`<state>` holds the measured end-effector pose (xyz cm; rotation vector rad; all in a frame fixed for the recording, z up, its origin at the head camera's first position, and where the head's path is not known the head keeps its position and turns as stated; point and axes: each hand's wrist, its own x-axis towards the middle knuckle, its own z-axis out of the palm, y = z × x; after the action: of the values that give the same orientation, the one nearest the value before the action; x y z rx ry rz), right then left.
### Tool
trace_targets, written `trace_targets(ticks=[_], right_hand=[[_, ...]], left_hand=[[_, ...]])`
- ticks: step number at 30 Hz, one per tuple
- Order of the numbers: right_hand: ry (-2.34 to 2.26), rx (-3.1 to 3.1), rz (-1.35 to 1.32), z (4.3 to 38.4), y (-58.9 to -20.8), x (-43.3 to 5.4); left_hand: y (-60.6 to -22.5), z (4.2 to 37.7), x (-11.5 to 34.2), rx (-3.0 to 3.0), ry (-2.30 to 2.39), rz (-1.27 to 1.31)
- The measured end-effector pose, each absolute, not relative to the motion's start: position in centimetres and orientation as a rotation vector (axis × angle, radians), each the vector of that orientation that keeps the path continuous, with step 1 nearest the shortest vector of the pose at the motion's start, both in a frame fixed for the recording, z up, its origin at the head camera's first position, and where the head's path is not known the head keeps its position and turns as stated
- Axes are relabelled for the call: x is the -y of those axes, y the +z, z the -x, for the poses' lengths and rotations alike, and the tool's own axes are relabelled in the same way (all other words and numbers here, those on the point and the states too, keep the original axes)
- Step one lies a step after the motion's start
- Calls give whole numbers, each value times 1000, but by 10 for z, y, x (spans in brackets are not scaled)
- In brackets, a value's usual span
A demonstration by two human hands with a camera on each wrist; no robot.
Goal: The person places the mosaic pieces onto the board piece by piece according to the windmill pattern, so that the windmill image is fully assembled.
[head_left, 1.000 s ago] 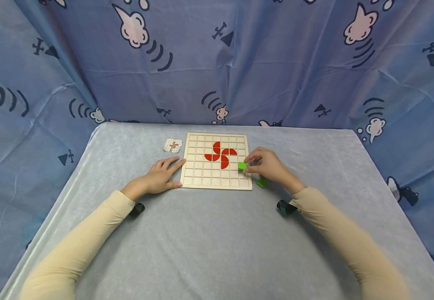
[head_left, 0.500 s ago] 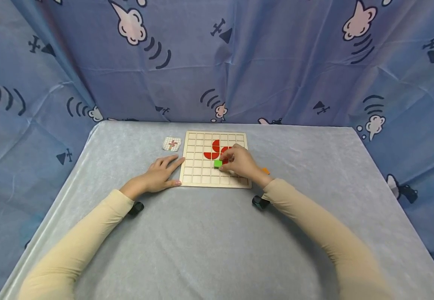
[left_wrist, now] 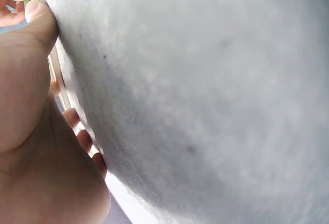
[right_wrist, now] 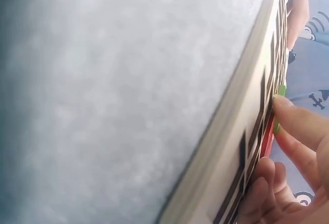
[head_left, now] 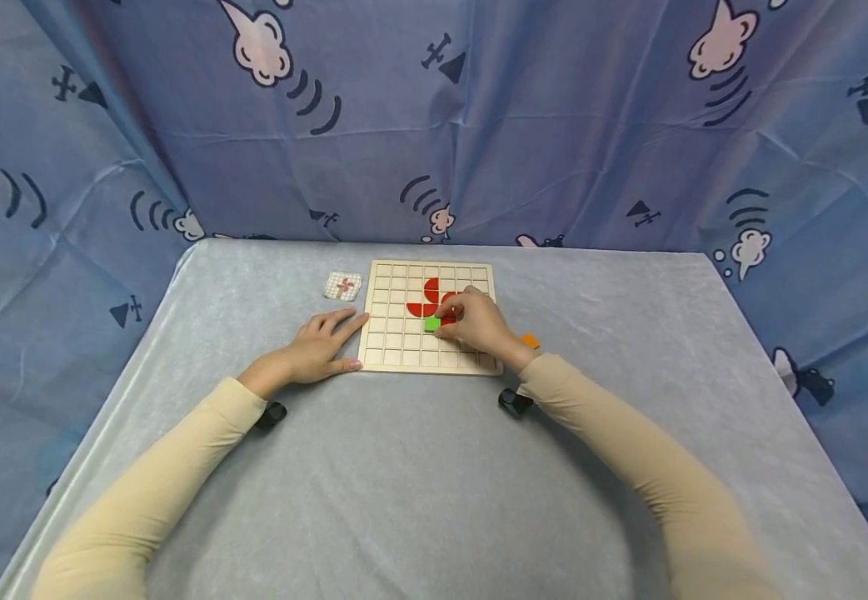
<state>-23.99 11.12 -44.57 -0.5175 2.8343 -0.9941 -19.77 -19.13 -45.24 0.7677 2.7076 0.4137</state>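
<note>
A wooden grid board (head_left: 396, 354) lies on the cloth-covered table, with red quarter-round pieces (head_left: 431, 289) set in a pinwheel at its middle. My right hand (head_left: 481, 325) is over the board and pinches a small green square tile (head_left: 431, 324) between thumb and finger, just below the left red piece. In the right wrist view the tile (right_wrist: 282, 91) stands out from the board's face beside a red piece (right_wrist: 268, 139). My left hand (head_left: 314, 347) lies with spread fingers at the board's left edge, thumb (left_wrist: 38, 16) and fingertip touching it.
A small card (head_left: 343, 286) printed with a pinwheel pattern on a grid lies left of the board. An orange piece (head_left: 530, 342) shows on the table beside my right wrist. A patterned blue curtain (head_left: 374, 125) hangs behind the table (head_left: 374, 483).
My right hand has carried the green tile leftward from the board's right side to below the red pieces, and slightly lower just now. The orange piece has come into view. My left hand stays put.
</note>
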Motion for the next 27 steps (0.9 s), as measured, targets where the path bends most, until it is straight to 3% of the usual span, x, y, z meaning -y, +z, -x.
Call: trace_targets(ticks=[27], right_hand=[[-1037, -2792, 436, 241, -449, -111]], left_hand=[[-453, 197, 190, -2705, 458, -783]])
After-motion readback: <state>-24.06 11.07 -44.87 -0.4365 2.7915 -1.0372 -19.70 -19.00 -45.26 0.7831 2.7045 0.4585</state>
